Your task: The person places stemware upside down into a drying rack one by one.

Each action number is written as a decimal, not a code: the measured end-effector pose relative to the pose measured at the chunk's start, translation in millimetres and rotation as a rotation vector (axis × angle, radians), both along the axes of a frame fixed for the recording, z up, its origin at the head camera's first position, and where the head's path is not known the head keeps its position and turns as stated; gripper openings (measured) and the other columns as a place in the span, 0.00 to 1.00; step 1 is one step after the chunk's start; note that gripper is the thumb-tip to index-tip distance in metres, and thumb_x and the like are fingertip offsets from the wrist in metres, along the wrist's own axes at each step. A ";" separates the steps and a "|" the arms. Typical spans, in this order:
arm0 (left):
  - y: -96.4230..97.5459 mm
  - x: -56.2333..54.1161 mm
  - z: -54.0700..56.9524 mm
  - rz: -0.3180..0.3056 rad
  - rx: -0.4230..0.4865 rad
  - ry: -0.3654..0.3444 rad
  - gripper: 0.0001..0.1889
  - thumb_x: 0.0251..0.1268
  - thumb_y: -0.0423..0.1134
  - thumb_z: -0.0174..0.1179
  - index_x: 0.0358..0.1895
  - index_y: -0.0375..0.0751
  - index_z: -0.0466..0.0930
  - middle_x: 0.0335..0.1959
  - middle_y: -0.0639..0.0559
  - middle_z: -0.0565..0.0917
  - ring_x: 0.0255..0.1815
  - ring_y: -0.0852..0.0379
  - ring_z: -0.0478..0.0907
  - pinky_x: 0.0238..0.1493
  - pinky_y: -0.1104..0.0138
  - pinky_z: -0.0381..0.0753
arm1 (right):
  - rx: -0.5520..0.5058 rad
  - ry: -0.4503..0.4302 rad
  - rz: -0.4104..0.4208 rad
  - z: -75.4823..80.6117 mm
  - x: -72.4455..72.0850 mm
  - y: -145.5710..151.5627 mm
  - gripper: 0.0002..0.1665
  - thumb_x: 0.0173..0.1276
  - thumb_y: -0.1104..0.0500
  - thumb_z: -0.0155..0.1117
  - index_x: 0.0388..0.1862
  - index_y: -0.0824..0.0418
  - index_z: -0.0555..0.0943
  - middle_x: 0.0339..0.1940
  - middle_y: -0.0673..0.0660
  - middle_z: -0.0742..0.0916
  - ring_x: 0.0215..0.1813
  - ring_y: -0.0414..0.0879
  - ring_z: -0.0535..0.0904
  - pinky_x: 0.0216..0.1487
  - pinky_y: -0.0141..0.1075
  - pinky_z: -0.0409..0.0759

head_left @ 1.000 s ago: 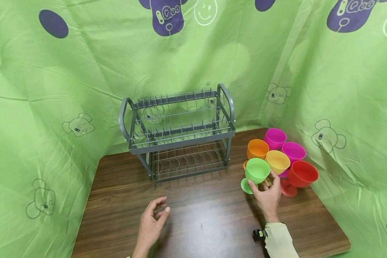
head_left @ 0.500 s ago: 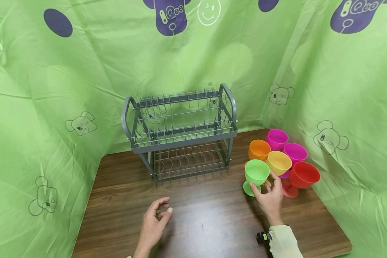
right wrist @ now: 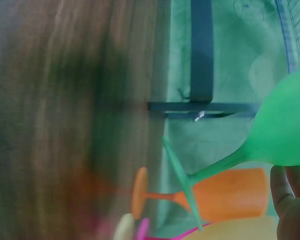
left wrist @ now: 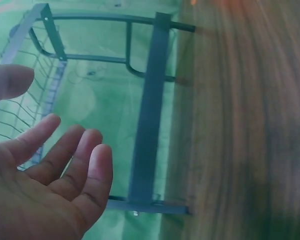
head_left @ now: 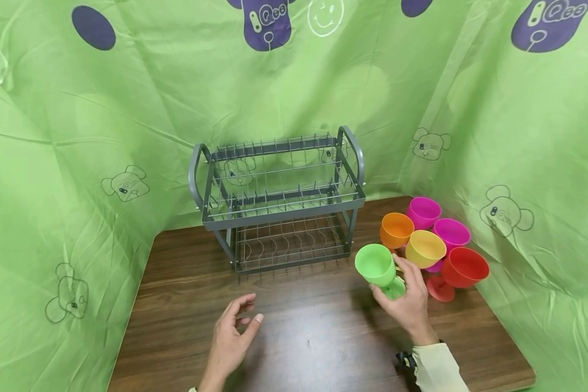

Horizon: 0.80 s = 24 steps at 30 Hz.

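A green plastic goblet [head_left: 375,265] is pinched by its bowl between the thumb and fingers of my right hand [head_left: 408,301]. It leans, and in the right wrist view its round foot [right wrist: 182,182] is clear of the tabletop. Just behind it stand an orange goblet [head_left: 397,230] and a yellow goblet [head_left: 425,249]. A red goblet [head_left: 465,268] is right of the hand, with two magenta goblets [head_left: 423,212] farther back. My left hand [head_left: 230,337] hovers over the table with fingers loosely bent, holding nothing; in the left wrist view its palm [left wrist: 35,210] shows.
A grey two-tier wire dish rack [head_left: 281,215] stands at the back middle of the wooden table [head_left: 304,337]. Its raised side handles [head_left: 196,177] stick up at both ends. Green printed cloth [head_left: 294,98] hangs close round the back and sides.
My right hand has lifted the green goblet off the table and drawn it a little left, away from the other goblets, tilting it. The left hand has stayed nearly still.
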<state>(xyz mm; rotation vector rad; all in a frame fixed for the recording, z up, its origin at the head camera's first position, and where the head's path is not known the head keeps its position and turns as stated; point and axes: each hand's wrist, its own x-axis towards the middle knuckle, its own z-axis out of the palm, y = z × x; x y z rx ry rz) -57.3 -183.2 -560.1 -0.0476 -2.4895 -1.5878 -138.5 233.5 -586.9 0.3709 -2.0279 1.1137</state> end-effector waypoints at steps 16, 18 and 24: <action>22.5 0.7 25.9 -0.109 0.018 0.022 0.31 0.64 0.44 0.77 0.69 0.57 0.76 0.66 0.58 0.81 0.63 0.53 0.81 0.56 0.59 0.90 | 0.217 0.078 0.241 57.0 8.4 -30.1 0.46 0.41 0.56 0.85 0.63 0.69 0.82 0.59 0.67 0.84 0.60 0.56 0.81 0.74 0.24 0.72; 24.7 0.1 27.0 -0.120 0.020 0.026 0.31 0.64 0.44 0.76 0.69 0.57 0.76 0.66 0.58 0.81 0.63 0.51 0.82 0.56 0.59 0.90 | 0.260 0.099 0.265 61.8 9.8 -34.1 0.45 0.41 0.56 0.85 0.62 0.70 0.82 0.58 0.67 0.85 0.59 0.57 0.81 0.74 0.24 0.71; 33.2 -1.5 31.9 -0.168 0.024 0.007 0.35 0.60 0.42 0.79 0.70 0.59 0.75 0.66 0.58 0.80 0.65 0.52 0.81 0.58 0.60 0.89 | 0.386 0.140 0.342 71.9 12.9 -47.1 0.49 0.36 0.59 0.86 0.64 0.68 0.82 0.59 0.66 0.85 0.58 0.58 0.81 0.74 0.26 0.70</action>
